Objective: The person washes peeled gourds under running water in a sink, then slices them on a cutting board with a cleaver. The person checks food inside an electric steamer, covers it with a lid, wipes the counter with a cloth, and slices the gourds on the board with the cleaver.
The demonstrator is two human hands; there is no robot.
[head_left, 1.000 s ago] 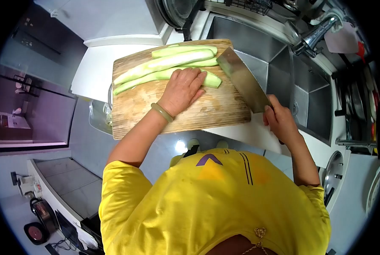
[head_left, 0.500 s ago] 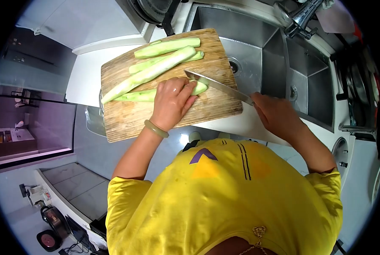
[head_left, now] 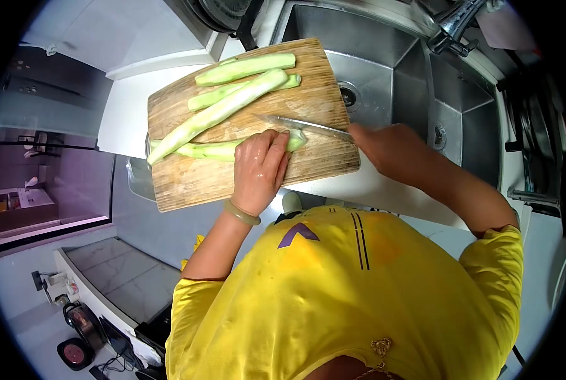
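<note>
peeled by the look of it, three long gourds (head_left: pixel 216 114) lie at the far side of the board (head_left: pixel 200 183), cutting seemingly barely begun. the left hand (head_left: pixel 257 161) grips a fourth gourd (head_left: pixel 210 151) nearer in, its right end jutting past the hand; the right hand (head_left: pixel 384 152) clenches a knife (head_left: pixel 314 128), blade just beside that end.

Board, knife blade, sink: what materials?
Cutting board: wood, seemingly unvarnished; streaky brown grain, mostly dull surface.
Knife blade: probably steel, smooth; grey with a metallic glint.
Sink: metal, likely stainless steel, satin finish; grey walls with soft reflections.
</note>
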